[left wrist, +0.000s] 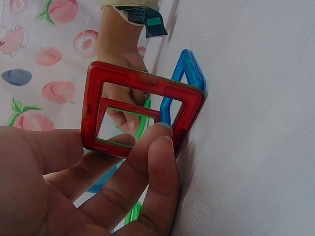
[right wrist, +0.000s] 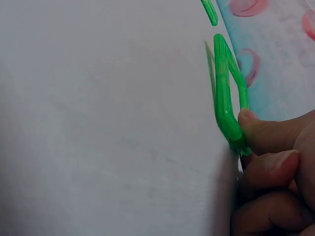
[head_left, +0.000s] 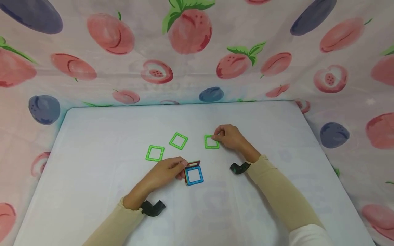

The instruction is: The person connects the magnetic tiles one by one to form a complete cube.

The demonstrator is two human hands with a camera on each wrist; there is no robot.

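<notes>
My left hand (head_left: pixel 164 172) holds an upright red square frame tile (left wrist: pixel 142 77), a magnetic building tile, between thumb and fingers. This tile stands along one side of a blue square frame tile (head_left: pixel 195 183) lying on the table. A second red tile (head_left: pixel 199 163) stands at the blue tile's far side, meeting the first at a corner. Farther off to the right, my right hand (head_left: pixel 229 136) pinches a green square frame tile (head_left: pixel 211 147) at its right corner. In the right wrist view this green tile is tilted, with a shadow beside it.
Two more green tiles lie flat on the white table (head_left: pixel 101 153): a turned one (head_left: pixel 175 146) in the middle and another (head_left: pixel 153 160) just beyond my left hand. A fruit-patterned curtain (head_left: pixel 191 68) borders the table's back and sides. Black straps sit at both wrists.
</notes>
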